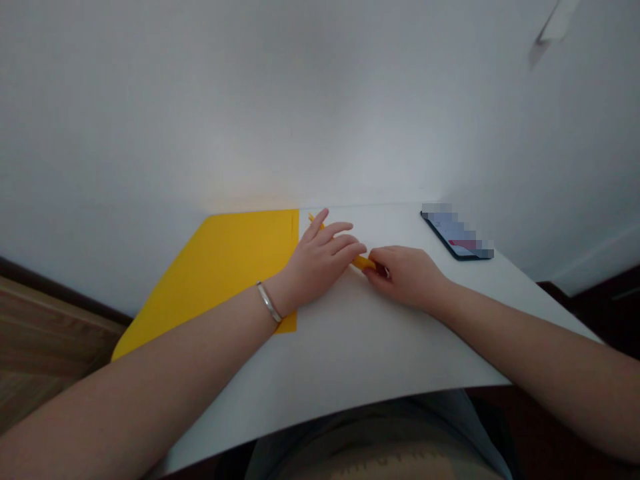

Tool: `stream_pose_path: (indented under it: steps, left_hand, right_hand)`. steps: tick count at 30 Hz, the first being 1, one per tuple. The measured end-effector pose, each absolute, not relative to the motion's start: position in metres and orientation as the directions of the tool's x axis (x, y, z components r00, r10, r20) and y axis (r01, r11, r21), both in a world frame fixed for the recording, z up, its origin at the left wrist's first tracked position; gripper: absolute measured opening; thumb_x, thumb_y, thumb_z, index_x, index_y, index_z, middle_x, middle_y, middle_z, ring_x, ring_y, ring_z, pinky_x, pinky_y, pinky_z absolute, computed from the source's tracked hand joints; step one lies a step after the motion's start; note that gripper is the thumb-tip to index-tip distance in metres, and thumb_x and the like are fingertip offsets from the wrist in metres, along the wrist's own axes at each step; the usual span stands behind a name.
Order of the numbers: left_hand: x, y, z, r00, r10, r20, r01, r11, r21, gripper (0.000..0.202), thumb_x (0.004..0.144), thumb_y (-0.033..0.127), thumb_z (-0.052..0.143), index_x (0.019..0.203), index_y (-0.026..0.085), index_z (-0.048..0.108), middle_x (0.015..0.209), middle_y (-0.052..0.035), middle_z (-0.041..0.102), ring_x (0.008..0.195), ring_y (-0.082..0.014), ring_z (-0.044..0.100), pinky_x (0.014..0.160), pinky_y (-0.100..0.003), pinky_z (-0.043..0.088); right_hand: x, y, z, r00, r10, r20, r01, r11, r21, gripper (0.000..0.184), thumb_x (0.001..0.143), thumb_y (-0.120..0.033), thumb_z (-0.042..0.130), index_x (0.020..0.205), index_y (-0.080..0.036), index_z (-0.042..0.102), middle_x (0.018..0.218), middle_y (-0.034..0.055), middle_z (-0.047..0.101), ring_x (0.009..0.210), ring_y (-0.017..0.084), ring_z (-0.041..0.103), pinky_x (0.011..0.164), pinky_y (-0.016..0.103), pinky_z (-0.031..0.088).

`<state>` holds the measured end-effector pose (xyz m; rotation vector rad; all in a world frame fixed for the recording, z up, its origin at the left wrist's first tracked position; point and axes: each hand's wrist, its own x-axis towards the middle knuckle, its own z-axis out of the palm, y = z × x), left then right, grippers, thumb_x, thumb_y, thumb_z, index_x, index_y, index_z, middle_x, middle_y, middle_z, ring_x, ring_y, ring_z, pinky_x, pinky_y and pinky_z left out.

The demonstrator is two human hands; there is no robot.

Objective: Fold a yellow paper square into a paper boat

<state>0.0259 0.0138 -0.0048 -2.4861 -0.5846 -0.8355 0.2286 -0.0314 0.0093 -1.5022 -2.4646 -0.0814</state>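
A narrow yellow paper strip [364, 263] slants across the white tabletop between my hands. My right hand [407, 277] is closed, with its thumb and fingers pinching the strip's near right end. Inside the curl of those fingers is a dark gap with a small pale edge that I cannot make out. My left hand [325, 263] lies over the middle of the strip, fingers stretched out and apart, hiding much of it. The strip's far tip shows beyond the left index finger. A large yellow sheet [235, 253] lies flat under my left wrist, which wears a silver bangle [269, 302].
A phone [457, 237] with a lit screen lies at the table's far right. The white table [360, 353] meets a pale wall [320, 120] at the back. Wooden furniture [45, 340] stands beyond the left edge, and my lap is below the front edge.
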Motion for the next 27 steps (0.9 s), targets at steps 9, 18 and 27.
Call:
stream_pose_path:
  steps: [9,18,27]
  left_hand:
    - [0.026,0.008,0.0,0.789,0.446,0.423,0.56,-0.804,-0.198,0.023,0.091,0.02,0.045,0.107,0.021,0.061,0.111,-0.009,0.059,0.097,-0.0215,0.056,0.083,-0.038,0.049]
    - [0.026,0.014,-0.008,0.819,0.485,0.307,0.485,-0.871,0.081,0.028,0.094,0.027,0.044,0.116,0.019,0.059,0.118,-0.009,0.06,0.108,-0.02,0.055,0.094,-0.036,0.047]
    - [0.026,0.015,-0.008,0.832,0.485,0.269,0.445,-0.874,0.197,0.029,0.091,0.023,0.046,0.116,0.017,0.06,0.121,-0.0098,0.06,0.113,-0.0205,0.054,0.1,-0.036,0.043]
  right_hand:
    - [0.234,-0.024,0.006,-0.232,0.971,0.053,0.892,0.235,-0.386,0.027,0.08,-0.043,0.053,0.068,-0.022,0.065,0.061,0.0011,0.063,0.052,0.014,0.05,0.045,0.027,0.027]
    - [0.235,-0.025,0.005,-0.404,0.911,0.075,0.819,0.398,-0.414,0.027,0.083,-0.039,0.049,0.068,-0.02,0.061,0.062,0.0003,0.061,0.055,0.013,0.05,0.051,0.026,0.031]
    - [0.246,-0.015,-0.006,-0.464,0.841,0.279,0.78,0.537,-0.321,0.015,0.074,-0.02,0.06,0.089,-0.018,0.061,0.081,0.0036,0.064,0.07,0.016,0.055,0.062,0.028,0.043]
